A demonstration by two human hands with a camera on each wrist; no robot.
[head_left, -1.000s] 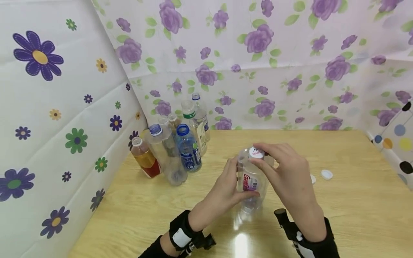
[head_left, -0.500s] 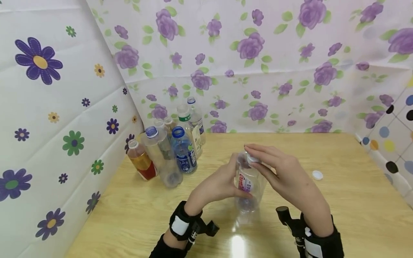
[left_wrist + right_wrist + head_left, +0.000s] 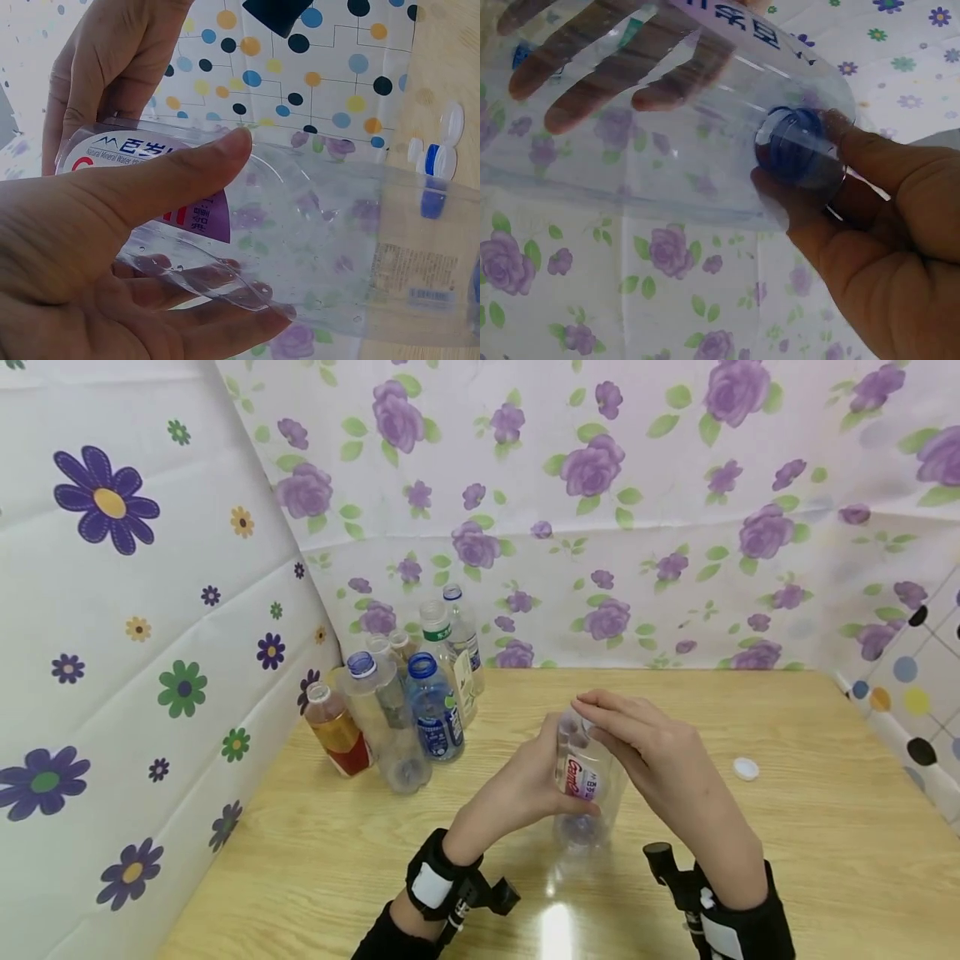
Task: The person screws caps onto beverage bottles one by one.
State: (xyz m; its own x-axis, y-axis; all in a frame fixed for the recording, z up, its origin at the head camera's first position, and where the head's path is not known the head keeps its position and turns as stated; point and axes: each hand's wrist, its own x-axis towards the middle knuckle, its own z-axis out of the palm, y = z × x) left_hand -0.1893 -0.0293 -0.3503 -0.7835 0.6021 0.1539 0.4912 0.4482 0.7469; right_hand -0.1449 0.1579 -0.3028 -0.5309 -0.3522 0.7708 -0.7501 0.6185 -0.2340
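A clear plastic water bottle (image 3: 588,789) with a red, white and purple label stands on the wooden table. My left hand (image 3: 528,777) grips its body, thumb across the front over the label (image 3: 161,169) and fingers behind, seen through the plastic. At the bottle's top, my right hand (image 3: 652,752) pinches the cap with thumb and fingers. The head view has the cap hidden under those fingers. A dark blue ring around the neck (image 3: 791,142) shows through the plastic in the right wrist view, between the right hand's fingers.
Several bottles crowd the table's left back: a blue one (image 3: 437,714), a tall clear one (image 3: 386,727) and one with an orange-red label (image 3: 341,735). A loose white cap (image 3: 746,768) lies right of the hands. Flowered cloth (image 3: 540,527) hangs behind.
My right hand has turned over the bottle's top, so its fingers now cover the white cap that showed a second ago. The left hand keeps its grip. The head view has shifted slightly.
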